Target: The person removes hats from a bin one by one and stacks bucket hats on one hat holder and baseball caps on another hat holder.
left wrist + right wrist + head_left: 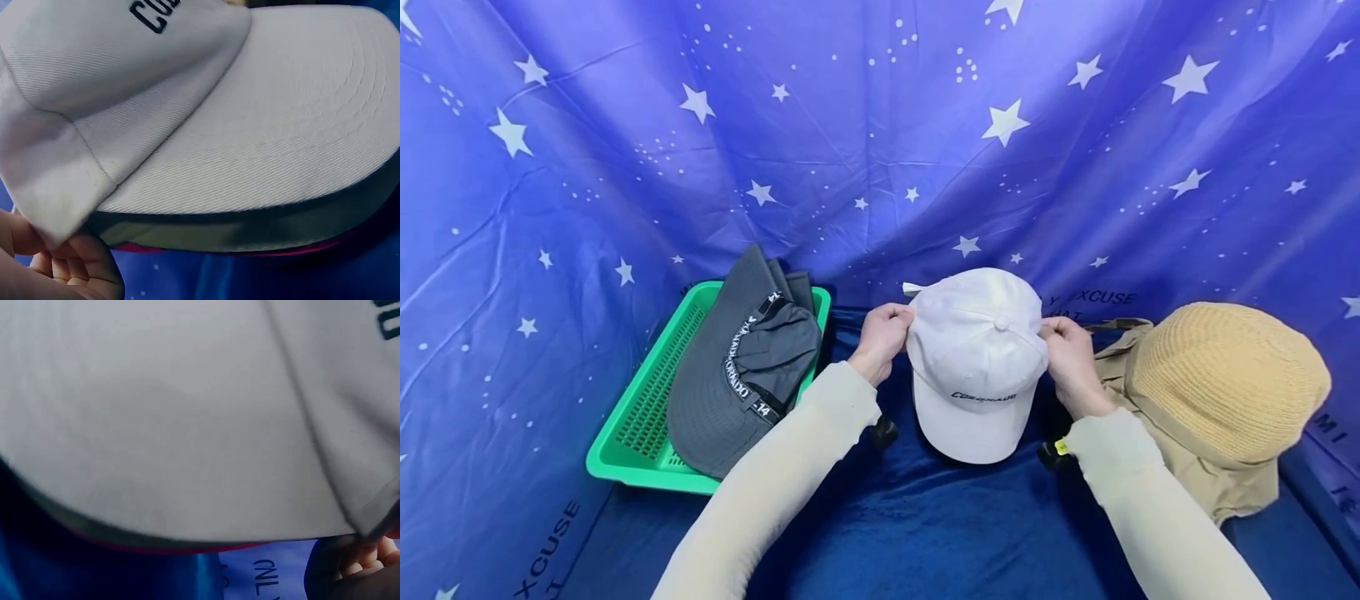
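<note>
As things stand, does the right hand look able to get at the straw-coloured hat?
Probably yes: the straw-coloured hat is close beside the right hand and nothing covers its top, but that hand would likely have to release the white cap first.

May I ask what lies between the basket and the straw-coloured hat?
The head view shows the white cap, held by the left hand and right hand.

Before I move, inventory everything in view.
White cap: one, white, between the hands
Underlayer: count unclear, grey-green and red, beneath its brim
Basket: one, green, left
Other cap: at least one, dark grey, in basket
Hat: one, yellowish, right
Fabric item: one visible, beige, under hat
Cloth: one, dark blue, across the bottom
Curtain: one, starry blue, behind
Wrist devices: two, black, by cuffs
Sleeves: two, pale, on arms
Left hand, right hand: one each, bare, pinching white cap
</note>
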Demonstrator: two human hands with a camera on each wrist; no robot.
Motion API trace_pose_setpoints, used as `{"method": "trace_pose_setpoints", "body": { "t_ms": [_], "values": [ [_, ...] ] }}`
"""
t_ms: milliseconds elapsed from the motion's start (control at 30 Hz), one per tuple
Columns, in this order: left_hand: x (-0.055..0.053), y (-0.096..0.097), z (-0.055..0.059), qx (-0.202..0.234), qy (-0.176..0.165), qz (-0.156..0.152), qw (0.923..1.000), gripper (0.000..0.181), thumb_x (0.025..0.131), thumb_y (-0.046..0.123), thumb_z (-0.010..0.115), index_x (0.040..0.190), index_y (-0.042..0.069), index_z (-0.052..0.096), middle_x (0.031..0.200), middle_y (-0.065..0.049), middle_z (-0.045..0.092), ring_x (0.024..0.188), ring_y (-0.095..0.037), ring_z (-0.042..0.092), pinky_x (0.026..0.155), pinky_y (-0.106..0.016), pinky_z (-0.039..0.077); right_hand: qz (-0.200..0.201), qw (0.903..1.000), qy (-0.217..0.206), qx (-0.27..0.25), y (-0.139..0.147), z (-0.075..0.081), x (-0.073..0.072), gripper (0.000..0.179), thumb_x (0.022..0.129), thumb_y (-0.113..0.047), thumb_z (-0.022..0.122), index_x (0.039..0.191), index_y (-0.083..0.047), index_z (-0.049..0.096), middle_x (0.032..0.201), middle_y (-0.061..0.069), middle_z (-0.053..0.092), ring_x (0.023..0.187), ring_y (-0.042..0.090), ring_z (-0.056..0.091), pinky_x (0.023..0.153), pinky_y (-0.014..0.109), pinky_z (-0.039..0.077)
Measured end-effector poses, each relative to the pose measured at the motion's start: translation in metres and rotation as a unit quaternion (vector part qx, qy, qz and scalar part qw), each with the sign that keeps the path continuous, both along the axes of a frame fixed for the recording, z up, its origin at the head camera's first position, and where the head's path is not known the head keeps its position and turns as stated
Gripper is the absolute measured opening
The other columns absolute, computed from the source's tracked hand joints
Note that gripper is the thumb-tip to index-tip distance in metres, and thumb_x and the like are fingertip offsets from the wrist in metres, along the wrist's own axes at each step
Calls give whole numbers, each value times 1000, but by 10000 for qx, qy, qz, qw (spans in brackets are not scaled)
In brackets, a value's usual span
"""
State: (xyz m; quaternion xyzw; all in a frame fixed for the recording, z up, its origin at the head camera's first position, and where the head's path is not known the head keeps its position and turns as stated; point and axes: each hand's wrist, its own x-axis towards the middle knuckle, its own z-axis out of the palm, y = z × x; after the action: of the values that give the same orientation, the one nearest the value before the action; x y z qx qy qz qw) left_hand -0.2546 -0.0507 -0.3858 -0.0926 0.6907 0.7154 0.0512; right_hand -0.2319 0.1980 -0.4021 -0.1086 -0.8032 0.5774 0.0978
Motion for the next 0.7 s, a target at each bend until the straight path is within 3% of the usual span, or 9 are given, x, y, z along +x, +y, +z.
{"method": "trace_pose_setpoints", "body": {
  "t_ms": [167,267,400,467,600,700],
  "values": [
    [-6,3,-9,-214,109,133,9996,17,95,12,57,100,3,69,89,-4,59,69,-14,51,61,-26,46,-236,9938,597,911,-3,-15,-5,25,98,-11,39,101,5,57,82,9,50,71,16,45,65,26,37],
    [-6,6,-11,-359,219,167,9990,15,94,12,57,99,4,69,96,-4,62,77,-14,54,64,-25,47,-280,9893,836,1165,-3,-22,-6,26,98,-11,37,101,6,56,81,10,49,71,16,44,67,27,36],
    [-5,8,-5,-363,402,91,9985,15,93,15,59,96,6,70,97,-3,63,83,-15,57,69,-27,48,-49,9967,612,530,3,-22,-8,21,98,-15,39,95,-1,56,81,2,50,71,13,45,64,25,37],
    [-4,8,-1,-370,477,-38,9982,16,94,20,60,92,7,70,92,-2,62,81,-16,56,69,-27,47,104,9986,507,-68,8,-19,-9,19,98,-16,43,88,-6,57,78,-2,51,73,12,45,63,23,38],
    [-3,8,6,-466,601,-265,9967,24,95,26,59,79,9,64,82,1,57,77,-15,52,65,-27,44,423,9937,485,-923,13,-8,-10,19,96,-16,50,79,-13,59,73,-7,51,74,12,45,62,21,39],
    [-3,9,10,-476,638,-244,9965,29,96,25,58,72,9,57,79,0,54,76,-15,50,64,-27,42,612,9899,588,-1135,12,-4,-11,17,94,-13,52,78,-14,57,71,-6,50,69,13,44,59,22,38]
  ]
}}
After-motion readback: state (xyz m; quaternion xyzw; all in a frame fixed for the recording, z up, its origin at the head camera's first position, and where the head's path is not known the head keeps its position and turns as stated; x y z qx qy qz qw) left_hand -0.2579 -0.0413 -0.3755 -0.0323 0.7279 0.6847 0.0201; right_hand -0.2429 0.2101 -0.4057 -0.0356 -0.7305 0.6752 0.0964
